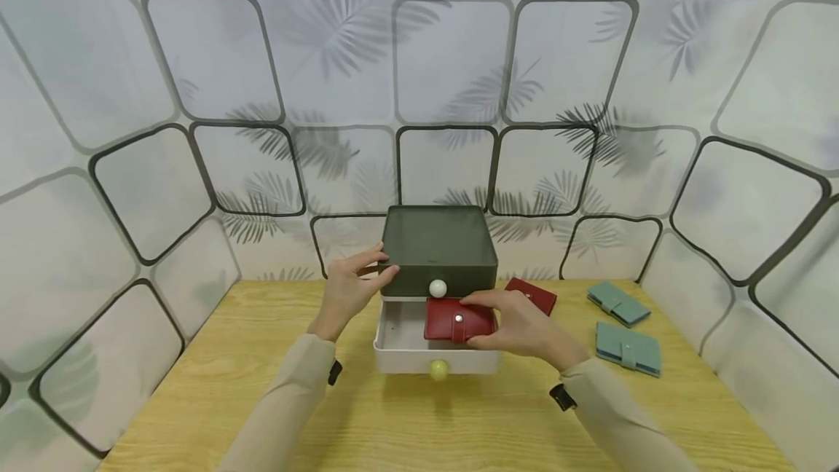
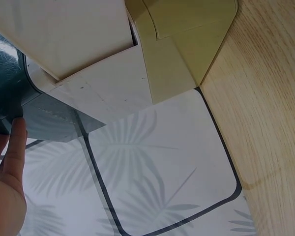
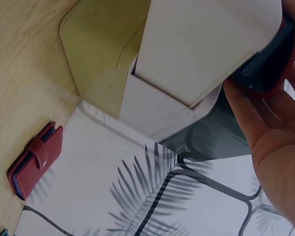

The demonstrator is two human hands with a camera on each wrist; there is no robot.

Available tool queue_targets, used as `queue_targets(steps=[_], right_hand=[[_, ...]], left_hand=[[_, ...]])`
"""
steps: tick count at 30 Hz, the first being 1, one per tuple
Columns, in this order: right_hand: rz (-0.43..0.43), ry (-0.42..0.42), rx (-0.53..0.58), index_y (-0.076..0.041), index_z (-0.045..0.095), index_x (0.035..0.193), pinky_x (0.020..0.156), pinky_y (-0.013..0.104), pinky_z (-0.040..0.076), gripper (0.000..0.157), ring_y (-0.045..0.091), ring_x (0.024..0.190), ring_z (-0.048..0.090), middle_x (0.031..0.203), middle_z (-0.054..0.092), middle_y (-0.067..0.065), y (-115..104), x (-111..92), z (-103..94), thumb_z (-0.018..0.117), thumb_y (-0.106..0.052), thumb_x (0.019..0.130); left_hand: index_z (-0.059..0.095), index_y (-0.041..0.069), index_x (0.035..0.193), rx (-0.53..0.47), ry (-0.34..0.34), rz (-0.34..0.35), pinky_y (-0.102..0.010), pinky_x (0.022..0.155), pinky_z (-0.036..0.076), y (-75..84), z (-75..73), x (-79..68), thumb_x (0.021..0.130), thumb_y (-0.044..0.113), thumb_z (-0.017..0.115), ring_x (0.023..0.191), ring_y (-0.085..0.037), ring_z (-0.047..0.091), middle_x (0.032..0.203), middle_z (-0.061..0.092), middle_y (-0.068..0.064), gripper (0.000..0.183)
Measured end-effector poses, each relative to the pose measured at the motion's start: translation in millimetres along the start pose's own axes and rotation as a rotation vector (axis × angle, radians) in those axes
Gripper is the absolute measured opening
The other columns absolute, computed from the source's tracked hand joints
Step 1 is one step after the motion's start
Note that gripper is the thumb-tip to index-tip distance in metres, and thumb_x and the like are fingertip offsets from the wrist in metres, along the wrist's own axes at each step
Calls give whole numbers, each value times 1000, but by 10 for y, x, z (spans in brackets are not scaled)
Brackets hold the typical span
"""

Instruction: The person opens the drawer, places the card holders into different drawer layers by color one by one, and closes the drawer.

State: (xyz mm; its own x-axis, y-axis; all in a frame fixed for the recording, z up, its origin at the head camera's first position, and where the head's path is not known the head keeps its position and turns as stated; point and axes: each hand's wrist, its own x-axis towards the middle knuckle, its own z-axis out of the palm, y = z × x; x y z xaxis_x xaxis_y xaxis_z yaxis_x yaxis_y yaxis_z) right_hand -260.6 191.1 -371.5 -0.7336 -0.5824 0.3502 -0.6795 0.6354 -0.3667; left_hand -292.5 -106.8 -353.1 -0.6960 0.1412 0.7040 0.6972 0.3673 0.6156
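A small stacked drawer unit (image 1: 439,237) with a dark green top tier stands on the table, its white drawer (image 1: 406,361) pulled out. My right hand (image 1: 521,323) grips a red snap-strap card wallet (image 1: 442,319) above the right part of that drawer. From the right wrist view, the wallet (image 3: 268,69) is tilted, and its dark inner side shows between thumb and fingers. At the left, straight fingers of my left hand (image 1: 346,291) touch the green tier's side and front corner. The left wrist view shows the same hand (image 2: 10,172) against the green side.
Behind my right hand lies another red wallet (image 1: 534,296). Two light green wallets (image 1: 618,303) lie farther right on the wooden table (image 1: 262,384). The unit's bottom tier (image 3: 101,44) is yellow-green. Patterned cloth walls (image 1: 446,64) enclose the back and sides.
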Motion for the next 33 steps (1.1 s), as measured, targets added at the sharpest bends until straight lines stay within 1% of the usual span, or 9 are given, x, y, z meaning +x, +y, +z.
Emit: queue_targets(steps=[3, 6, 10, 11, 14, 19, 26, 30, 33], right_hand=[[9, -6, -3, -18, 67, 122, 75, 23, 58, 51, 12, 96, 63, 114, 70, -5, -21, 19, 42, 84, -32, 77], [29, -23, -4, -18, 66, 123, 76, 23, 57, 50, 12, 98, 62, 116, 69, -5, -40, 44, 67, 83, -32, 78], [40, -47, -12, -18, 68, 122, 82, 30, 58, 48, 16, 105, 63, 120, 68, -3, -72, 73, 67, 82, -31, 78], [38, -51, -16, -18, 68, 121, 84, 32, 58, 48, 17, 106, 63, 121, 67, -2, -78, 78, 66, 82, -32, 78], [37, -58, -25, -17, 68, 121, 88, 37, 58, 47, 19, 109, 63, 123, 67, 1, -98, 96, 63, 82, -33, 78], [40, -82, 2, -19, 68, 122, 90, 38, 57, 48, 18, 110, 63, 125, 66, -1, -127, 133, 76, 82, -36, 79], [56, -151, 52, -20, 67, 123, 98, 43, 54, 46, 21, 120, 59, 131, 63, 0, -143, 170, 102, 79, -38, 82], [26, -168, 60, -19, 68, 122, 101, 44, 53, 43, 22, 124, 57, 134, 61, 2, -136, 164, 91, 79, -34, 84], [13, -154, 69, -17, 69, 121, 100, 44, 53, 39, 22, 122, 58, 132, 62, 1, -118, 151, 78, 77, -34, 86]], left_hand=[[73, -8, 103, 1, 0, -5, -40, 84, 62, -3, 8, 10, 83, 2, 77, 110, -37, 66, 124, 63, -28, 23], [75, -2, 103, -4, 1, -5, -37, 84, 62, -174, 37, 22, 84, 9, 79, 111, -33, 67, 125, 64, -23, 22], [77, 7, 104, -8, -4, 2, -29, 84, 61, -404, 72, 28, 84, 19, 80, 113, -27, 67, 128, 65, -15, 24], [77, 7, 104, -5, -5, 3, -28, 84, 61, -409, 73, 28, 84, 19, 79, 113, -27, 67, 128, 65, -15, 23], [77, 6, 104, -5, -3, 3, -28, 84, 61, -411, 75, 21, 84, 18, 80, 113, -27, 67, 127, 65, -16, 23], [77, 5, 103, 0, 10, -6, -32, 84, 62, -408, 78, 0, 83, 16, 80, 111, -28, 67, 127, 65, -16, 23], [74, -3, 104, 11, 7, -12, -39, 83, 62, -388, 95, -17, 82, 7, 79, 110, -35, 67, 127, 63, -24, 24], [73, -7, 107, 25, 9, -14, -41, 83, 62, -240, 72, -20, 83, 2, 78, 107, -37, 68, 125, 63, -27, 27], [71, -9, 109, 25, 9, -5, -41, 82, 62, -108, 44, -23, 83, 1, 77, 104, -38, 68, 123, 63, -29, 28]])
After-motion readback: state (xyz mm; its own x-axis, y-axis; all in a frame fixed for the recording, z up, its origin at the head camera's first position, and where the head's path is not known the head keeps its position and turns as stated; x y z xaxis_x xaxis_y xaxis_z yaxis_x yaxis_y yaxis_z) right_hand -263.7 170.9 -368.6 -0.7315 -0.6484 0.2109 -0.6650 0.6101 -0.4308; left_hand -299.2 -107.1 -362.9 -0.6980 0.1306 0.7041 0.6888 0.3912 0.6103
